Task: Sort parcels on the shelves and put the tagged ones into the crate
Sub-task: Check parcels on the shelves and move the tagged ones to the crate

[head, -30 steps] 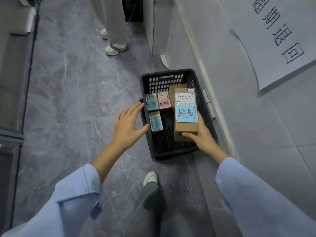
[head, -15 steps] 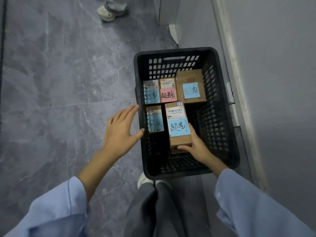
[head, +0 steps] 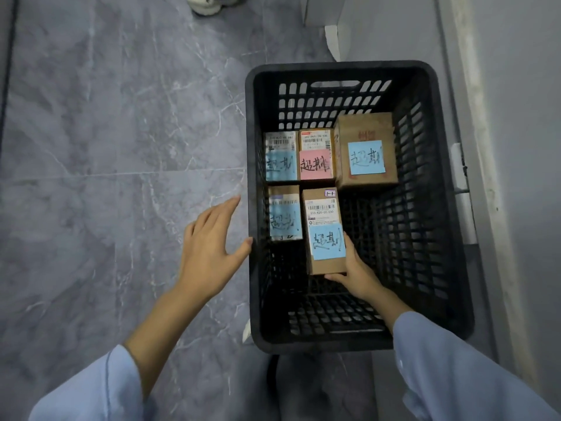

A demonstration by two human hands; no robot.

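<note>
The right hand [head: 359,276] grips the near end of a blue-tagged parcel [head: 323,235] low inside the crate [head: 340,67], likely squaring it beside four tagged boxes [head: 365,150], while the left hand [head: 209,247], fingers straight and spread, steadies the crate with its thumb.

You are lowering the long blue-tagged parcel [head: 324,232] in your right grip [head: 358,275] down into the black crate [head: 340,66]. A second ago it was hanging above the rim and hiding the large brown box [head: 365,150]. Now it is sitting low inside, just beside the small blue-tagged parcel [head: 285,214] and in front of that box. You are also leaning in over the crate, so the other person's shoe [head: 206,4] is slipping to the top edge.
</note>
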